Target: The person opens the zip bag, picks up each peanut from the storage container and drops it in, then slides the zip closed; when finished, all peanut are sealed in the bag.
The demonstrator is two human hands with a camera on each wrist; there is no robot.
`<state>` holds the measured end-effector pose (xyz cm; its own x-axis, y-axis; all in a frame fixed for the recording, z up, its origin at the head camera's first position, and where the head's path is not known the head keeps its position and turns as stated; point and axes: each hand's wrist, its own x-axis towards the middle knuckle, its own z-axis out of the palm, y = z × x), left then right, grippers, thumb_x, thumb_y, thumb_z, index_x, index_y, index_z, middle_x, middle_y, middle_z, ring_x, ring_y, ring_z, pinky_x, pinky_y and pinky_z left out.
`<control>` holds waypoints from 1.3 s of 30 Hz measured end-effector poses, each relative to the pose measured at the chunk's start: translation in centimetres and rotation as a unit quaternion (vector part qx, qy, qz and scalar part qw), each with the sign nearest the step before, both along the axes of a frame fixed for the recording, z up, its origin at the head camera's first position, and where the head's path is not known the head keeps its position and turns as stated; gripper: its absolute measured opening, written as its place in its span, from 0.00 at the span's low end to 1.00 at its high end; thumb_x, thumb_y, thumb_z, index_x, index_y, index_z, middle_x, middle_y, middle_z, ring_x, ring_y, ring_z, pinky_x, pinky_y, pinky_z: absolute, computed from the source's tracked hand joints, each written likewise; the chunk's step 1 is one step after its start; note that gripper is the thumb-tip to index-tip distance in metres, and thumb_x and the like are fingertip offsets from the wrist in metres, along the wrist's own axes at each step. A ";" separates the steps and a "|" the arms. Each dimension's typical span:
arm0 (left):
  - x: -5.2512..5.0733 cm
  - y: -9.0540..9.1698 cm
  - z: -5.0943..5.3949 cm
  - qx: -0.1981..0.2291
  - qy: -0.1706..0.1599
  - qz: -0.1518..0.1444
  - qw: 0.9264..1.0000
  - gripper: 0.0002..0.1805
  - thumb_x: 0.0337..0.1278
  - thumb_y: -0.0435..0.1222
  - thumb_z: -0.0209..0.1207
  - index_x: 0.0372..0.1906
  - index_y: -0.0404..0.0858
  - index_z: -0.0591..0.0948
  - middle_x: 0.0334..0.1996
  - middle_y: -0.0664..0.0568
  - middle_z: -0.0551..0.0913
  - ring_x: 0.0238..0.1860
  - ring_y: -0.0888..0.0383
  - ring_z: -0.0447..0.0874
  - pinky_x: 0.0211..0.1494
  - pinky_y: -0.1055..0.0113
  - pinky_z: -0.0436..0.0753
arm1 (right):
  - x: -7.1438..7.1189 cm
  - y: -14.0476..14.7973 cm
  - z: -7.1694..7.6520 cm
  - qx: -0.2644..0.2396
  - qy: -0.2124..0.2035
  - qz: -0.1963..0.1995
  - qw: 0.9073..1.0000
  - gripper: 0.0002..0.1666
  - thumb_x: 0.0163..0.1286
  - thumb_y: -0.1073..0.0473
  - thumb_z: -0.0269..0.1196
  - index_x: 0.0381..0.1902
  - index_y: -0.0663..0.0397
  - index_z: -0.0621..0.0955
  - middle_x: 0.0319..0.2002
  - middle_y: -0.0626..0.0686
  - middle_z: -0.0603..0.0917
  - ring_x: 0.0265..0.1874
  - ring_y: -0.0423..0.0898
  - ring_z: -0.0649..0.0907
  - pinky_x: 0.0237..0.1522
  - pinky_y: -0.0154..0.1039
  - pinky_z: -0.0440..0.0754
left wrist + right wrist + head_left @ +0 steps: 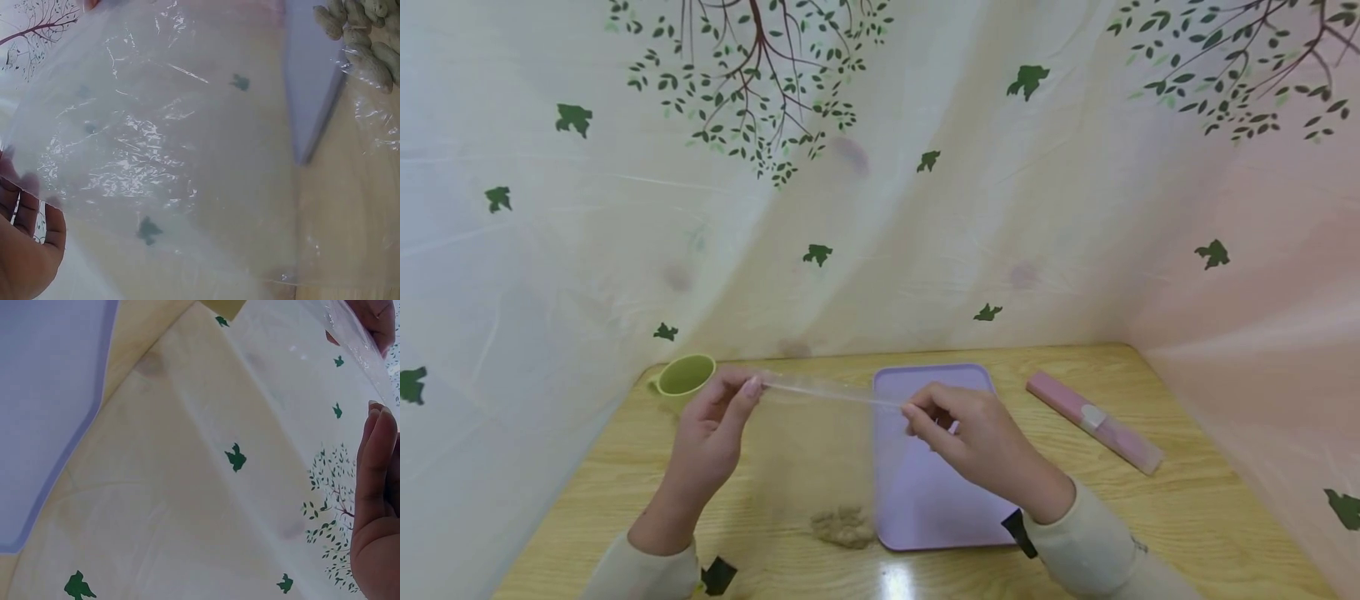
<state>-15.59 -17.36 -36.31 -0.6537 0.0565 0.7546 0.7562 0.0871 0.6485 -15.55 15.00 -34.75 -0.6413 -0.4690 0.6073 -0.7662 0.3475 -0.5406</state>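
A clear plastic bag [820, 386] hangs between both hands, its top edge stretched nearly level. My left hand [709, 446] pinches the left end of that edge between thumb and fingers. At the other end, my right hand [973, 433] pinches the edge with thumb and forefinger, above a purple tray [943, 500]. Light glints off the wrinkled film of the bag [137, 156] in the left wrist view. Several unshelled peanuts [842, 527] lie low in front, beside the tray; whether they are inside the bag or behind it I cannot tell.
A green cup [687, 375] stands at the back left of the wooden table [625, 492], behind the left hand. To the right of the tray lies a long pink case [1093, 421] with a clear end. A patterned curtain [880, 208] encloses the back and sides.
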 end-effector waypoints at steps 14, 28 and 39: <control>0.6 0.0 -1.0 -0.089 -0.023 0.014 0.996 0.10 0.76 0.18 0.50 0.53 0.25 0.80 0.47 0.65 0.82 0.48 0.69 0.79 0.54 0.77 0.79 | 0.0 -0.3 0.0 0.005 -0.046 -0.002 0.999 0.03 0.80 0.58 0.66 0.43 0.45 0.86 0.31 0.40 0.87 0.28 0.30 0.81 0.29 0.32 0.84; 0.7 0.0 -1.7 -0.154 -0.058 -0.050 0.985 0.16 0.66 0.18 0.63 0.53 0.35 0.87 0.50 0.58 0.88 0.53 0.65 0.84 0.61 0.75 0.82 | 0.1 -1.5 -0.2 0.030 -0.036 0.023 0.999 0.04 0.77 0.56 0.69 0.45 0.40 0.90 0.34 0.38 0.88 0.33 0.29 0.80 0.34 0.30 0.84; 0.7 0.3 -1.5 -0.115 -0.008 -0.060 0.991 0.13 0.69 0.22 0.63 0.50 0.38 0.90 0.45 0.63 0.87 0.47 0.62 0.84 0.55 0.75 0.83 | 0.4 -1.3 -0.1 0.032 -0.003 0.010 0.999 0.05 0.77 0.56 0.69 0.44 0.39 0.91 0.31 0.37 0.86 0.30 0.28 0.78 0.32 0.28 0.82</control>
